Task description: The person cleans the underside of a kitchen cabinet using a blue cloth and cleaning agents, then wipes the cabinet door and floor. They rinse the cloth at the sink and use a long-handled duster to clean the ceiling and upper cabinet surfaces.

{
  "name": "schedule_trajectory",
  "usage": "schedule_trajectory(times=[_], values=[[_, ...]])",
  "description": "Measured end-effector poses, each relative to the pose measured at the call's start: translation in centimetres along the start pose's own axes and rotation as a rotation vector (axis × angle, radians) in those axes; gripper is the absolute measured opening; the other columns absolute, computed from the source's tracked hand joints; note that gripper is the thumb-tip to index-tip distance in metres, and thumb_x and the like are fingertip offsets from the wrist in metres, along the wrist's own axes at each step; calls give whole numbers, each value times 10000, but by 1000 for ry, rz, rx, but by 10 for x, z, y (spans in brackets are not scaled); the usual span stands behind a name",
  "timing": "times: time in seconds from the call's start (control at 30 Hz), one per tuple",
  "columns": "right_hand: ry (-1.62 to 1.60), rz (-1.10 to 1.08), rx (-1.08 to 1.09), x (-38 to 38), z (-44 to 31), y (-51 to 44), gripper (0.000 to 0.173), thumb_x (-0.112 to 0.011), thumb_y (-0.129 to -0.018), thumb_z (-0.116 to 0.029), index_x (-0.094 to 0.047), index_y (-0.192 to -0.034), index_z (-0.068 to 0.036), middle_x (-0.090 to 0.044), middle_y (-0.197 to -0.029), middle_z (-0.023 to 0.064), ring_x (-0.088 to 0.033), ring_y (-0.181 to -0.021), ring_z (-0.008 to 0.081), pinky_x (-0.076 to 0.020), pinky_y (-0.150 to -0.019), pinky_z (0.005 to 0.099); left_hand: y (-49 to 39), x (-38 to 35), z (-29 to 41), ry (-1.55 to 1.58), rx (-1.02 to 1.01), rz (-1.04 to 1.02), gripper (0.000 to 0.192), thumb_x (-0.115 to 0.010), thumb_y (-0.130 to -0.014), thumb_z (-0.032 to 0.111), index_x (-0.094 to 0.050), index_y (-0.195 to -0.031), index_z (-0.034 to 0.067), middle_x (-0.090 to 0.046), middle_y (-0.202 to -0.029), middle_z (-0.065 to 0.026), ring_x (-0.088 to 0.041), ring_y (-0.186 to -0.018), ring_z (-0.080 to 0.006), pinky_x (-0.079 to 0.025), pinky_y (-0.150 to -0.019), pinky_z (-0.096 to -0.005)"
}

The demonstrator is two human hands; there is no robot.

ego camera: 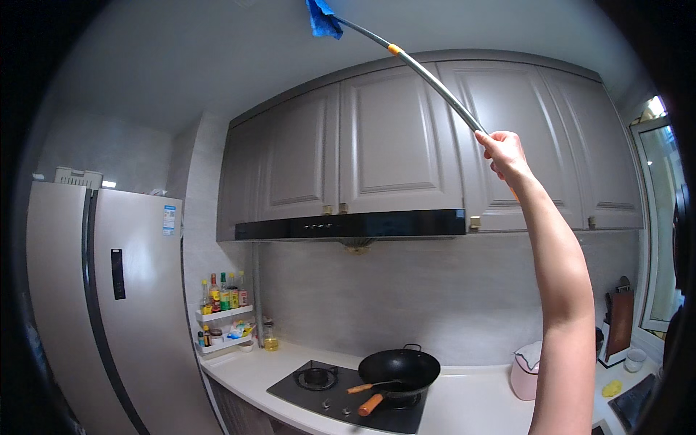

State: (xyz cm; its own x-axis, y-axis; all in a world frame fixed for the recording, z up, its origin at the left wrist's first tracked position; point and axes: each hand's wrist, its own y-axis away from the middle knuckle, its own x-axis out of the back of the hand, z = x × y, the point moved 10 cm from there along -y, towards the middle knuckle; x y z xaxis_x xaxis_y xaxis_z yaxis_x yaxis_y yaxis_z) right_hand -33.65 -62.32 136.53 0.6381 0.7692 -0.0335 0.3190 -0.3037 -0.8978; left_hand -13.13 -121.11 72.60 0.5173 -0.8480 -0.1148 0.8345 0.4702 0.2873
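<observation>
My right hand (505, 155) is raised before the grey wall cabinets (397, 136), its fingers closed round a metal telescopic pole (435, 84) with an orange collar. The pole slants up to the left, and a blue cloth (324, 20) covers its far end at the top of the view, against or close to the ceiling (217, 49); whether it touches cannot be told. A bit of orange shows below my wrist. My left hand is out of view.
A black range hood (353, 224) hangs over a gas hob (304, 399) bearing a black wok (399, 370). At left stand a refrigerator (141, 304) and a rack (225, 314) of bottles. A pink bin (523, 378), a knife block (619, 331) and a window (660, 228) are at right.
</observation>
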Motion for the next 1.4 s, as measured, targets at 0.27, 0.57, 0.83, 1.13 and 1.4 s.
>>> schedule_trajectory(times=[0.27,0.57,0.83,1.13,1.4], values=[[39,69,-50,123,58,-19,408,-641,-817,-422,-511,-625,-85,-503,-548,-11,-408,-391,56,-293,-333,229,22,-88,-15,-39,-20,-89,353,-523,-908,197,-441,-1208,31,-598,-871,-106,-631,-728,-212,-550,-601,-330],[44,124,-26,230,82,-29,452,-653,-804,-435,-484,-578,-82,-454,-486,-14,-378,-352,71,-278,-316,245,63,-147,-25,-104,-41,-150,453,-544,-885,183,-391,-1274,10,-594,-950,-135,-644,-755,-247,-554,-619,-326],[97,204,-60,314,79,-24,473,-671,-789,-433,-487,-535,-79,-441,-453,-21,-386,-337,73,-278,-303,244,91,-158,-45,-145,30,-224,470,-546,-873,149,-373,-1286,6,-604,-956,-148,-645,-720,-256,-552,-617,-344],[146,221,-107,383,78,-23,497,-684,-776,-446,-480,-504,-84,-421,-438,-39,-382,-345,58,-272,-313,225,147,-154,-71,-124,89,-246,597,-594,-833,143,-288,-1322,-12,-603,-943,-176,-646,-722,-285,-557,-606,-375],[153,241,-89,455,82,-33,496,-694,-767,-446,-488,-508,-76,-443,-440,-23,-404,-340,68,-267,-295,228,177,-182,-67,-86,-16,-274,574,-587,-831,125,-298,-1306,-18,-599,-919,-183,-644,-726,-282,-557,-591,-392]])
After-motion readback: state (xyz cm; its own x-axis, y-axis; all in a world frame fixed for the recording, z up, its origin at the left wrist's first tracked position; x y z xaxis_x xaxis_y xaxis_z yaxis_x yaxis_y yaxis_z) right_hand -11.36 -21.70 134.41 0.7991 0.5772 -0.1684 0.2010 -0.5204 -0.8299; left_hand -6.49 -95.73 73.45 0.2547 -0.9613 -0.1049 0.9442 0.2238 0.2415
